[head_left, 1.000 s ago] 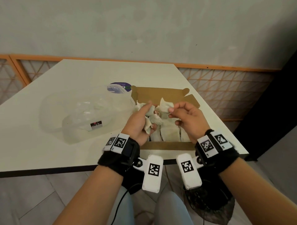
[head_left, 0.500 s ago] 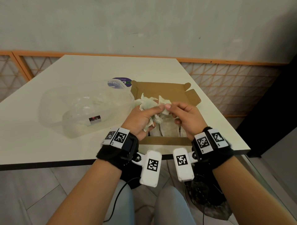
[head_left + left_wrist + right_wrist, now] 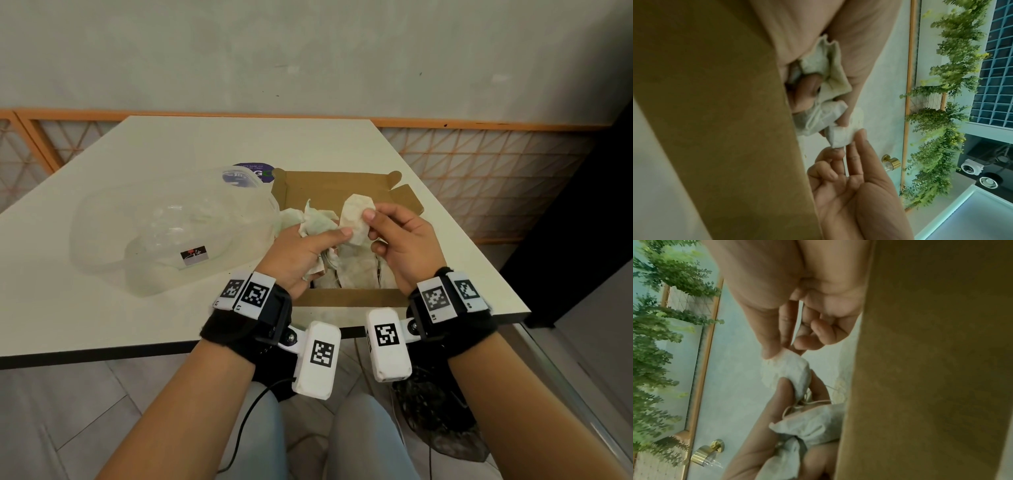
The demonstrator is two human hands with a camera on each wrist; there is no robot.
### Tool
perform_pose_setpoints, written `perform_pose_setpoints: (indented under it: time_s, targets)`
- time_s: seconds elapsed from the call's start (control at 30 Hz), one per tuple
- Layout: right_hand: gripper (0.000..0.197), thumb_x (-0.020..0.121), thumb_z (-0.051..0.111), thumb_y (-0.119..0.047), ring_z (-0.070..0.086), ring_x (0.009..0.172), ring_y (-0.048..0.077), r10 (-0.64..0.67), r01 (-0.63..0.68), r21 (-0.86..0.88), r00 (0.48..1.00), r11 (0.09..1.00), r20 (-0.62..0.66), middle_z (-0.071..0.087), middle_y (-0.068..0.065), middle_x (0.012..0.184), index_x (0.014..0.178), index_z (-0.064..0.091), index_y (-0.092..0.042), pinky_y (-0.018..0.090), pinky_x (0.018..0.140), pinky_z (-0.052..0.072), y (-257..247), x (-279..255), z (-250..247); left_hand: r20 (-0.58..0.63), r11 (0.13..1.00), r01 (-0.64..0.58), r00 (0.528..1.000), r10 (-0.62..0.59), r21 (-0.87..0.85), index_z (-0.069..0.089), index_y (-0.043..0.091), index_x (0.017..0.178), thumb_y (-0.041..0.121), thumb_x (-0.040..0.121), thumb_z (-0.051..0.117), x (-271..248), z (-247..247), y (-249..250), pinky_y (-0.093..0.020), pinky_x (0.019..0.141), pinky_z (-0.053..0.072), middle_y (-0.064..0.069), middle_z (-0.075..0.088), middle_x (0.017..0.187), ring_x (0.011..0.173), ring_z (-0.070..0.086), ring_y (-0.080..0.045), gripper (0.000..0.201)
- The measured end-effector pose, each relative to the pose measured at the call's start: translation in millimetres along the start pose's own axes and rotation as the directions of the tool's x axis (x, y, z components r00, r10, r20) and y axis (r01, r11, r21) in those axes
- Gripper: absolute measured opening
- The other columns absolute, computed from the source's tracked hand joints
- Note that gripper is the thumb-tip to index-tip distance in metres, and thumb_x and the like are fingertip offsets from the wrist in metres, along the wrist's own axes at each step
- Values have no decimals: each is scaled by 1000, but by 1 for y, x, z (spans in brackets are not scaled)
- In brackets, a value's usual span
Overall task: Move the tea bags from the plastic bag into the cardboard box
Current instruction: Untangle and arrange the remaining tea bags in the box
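Observation:
An open cardboard box (image 3: pixel 346 296) lies on the table near its front edge, with several pale tea bags (image 3: pixel 356 274) inside. Above it my left hand (image 3: pixel 301 253) grips a crumpled bunch of tea bags (image 3: pixel 317 222), its thumb reaching right onto a single tea bag (image 3: pixel 356 219). My right hand (image 3: pixel 397 240) pinches that single tea bag between thumb and fingers. The wrist views show the same: the bunch (image 3: pixel 826 73) in my left palm, the single bag (image 3: pixel 791 368) between both hands, strings hanging. The clear plastic bag (image 3: pixel 164 233) lies to the left.
A white table (image 3: pixel 239 144) stands against a grey wall with an orange lattice rail (image 3: pixel 479 178) behind and to the right. A purple round label (image 3: pixel 253 169) lies behind the plastic bag. The box's back flap (image 3: pixel 342 185) stands open. My knees are below the table edge.
Both hands stayed above the box. The right hand has drawn one tea bag up and out of the bunch that the left hand holds, so it now stands apart.

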State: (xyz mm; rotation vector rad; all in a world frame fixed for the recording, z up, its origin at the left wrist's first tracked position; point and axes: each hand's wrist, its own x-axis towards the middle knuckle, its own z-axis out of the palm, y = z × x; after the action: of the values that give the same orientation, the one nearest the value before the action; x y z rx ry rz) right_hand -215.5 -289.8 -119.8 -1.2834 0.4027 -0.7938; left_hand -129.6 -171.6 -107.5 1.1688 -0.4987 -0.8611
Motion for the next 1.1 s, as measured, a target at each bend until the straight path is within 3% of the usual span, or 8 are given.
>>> perform_pose_setpoints:
  time_s: [0.23, 0.4, 0.5, 0.6, 0.77, 0.87, 0.93, 1.1]
  targets:
    - [8, 80, 65, -6, 46, 58, 7, 20, -16, -52, 998, 999, 63, 58, -3, 65, 85, 67, -12, 16, 48, 35, 1, 0, 0, -82, 999, 32, 996, -30, 22, 62, 17, 84, 15, 87, 65, 8, -7, -5, -13, 39, 32, 6, 61, 59, 45, 53, -3, 5]
    - [12, 80, 64, 2, 44, 55, 8, 6, -5, -38, 999, 999, 50, 55, -2, 57, 76, 66, -10, 16, 47, 35, 3, 1, 0, -29, 999, 22, 999, -21, 48, 65, 9, 88, 11, 88, 64, 4, -3, -3, -11, 36, 35, 5, 64, 57, 42, 56, -4, 2]
    - [16, 79, 65, -1, 43, 56, 9, -14, 15, -40, 999, 999, 30, 53, -1, 58, 72, 69, -15, 16, 48, 35, 4, 2, -1, -9, 997, 24, 1000, -23, 67, 67, 2, 97, 10, 85, 67, 4, -3, -3, -11, 37, 36, 3, 67, 63, 45, 58, -4, 15]
    - [14, 80, 64, -2, 45, 57, 8, -1, 2, -27, 999, 1000, 42, 56, -3, 60, 76, 68, -15, 17, 50, 36, 3, 2, -2, -30, 998, 32, 999, -30, 61, 68, 7, 95, 10, 83, 68, 6, -5, -5, -13, 38, 36, 1, 69, 71, 47, 58, -4, 12]
    - [12, 77, 66, 1, 46, 56, 10, 23, -18, -55, 995, 998, 93, 60, -1, 60, 77, 68, -10, 17, 50, 38, 4, 0, -1, -10, 1000, 30, 999, -30, 1, 63, 11, 83, 9, 88, 63, 3, -3, -1, -10, 35, 33, 4, 63, 56, 41, 56, -4, 5]
    - [15, 81, 64, -3, 45, 52, 8, 30, -30, -13, 999, 999, 40, 54, -1, 55, 71, 70, -12, 17, 50, 38, 1, 0, 0, 7, 1000, 20, 1000, -20, -24, 62, 8, 84, 7, 89, 60, 1, -2, 0, -10, 35, 36, 5, 62, 52, 40, 57, -4, 6]
    - [9, 84, 62, -10, 46, 55, 7, 68, -68, 17, 997, 998, 46, 56, -1, 61, 78, 69, -11, 18, 52, 37, -4, 0, 1, -3, 999, 14, 1000, -14, -34, 62, 9, 88, 5, 88, 62, 1, -3, 0, -11, 37, 38, 5, 64, 55, 43, 59, -4, 4]
    - [11, 81, 68, -19, 50, 63, 6, 152, -105, -319, 980, 942, 126, 61, -3, 76, 91, 68, -13, 17, 53, 38, -25, 8, 1, -15, 998, 5, 1000, -6, -63, 64, 3, 100, -1, 84, 64, 4, -5, -4, -19, 48, 49, -6, 69, 77, 62, 67, -13, 17]
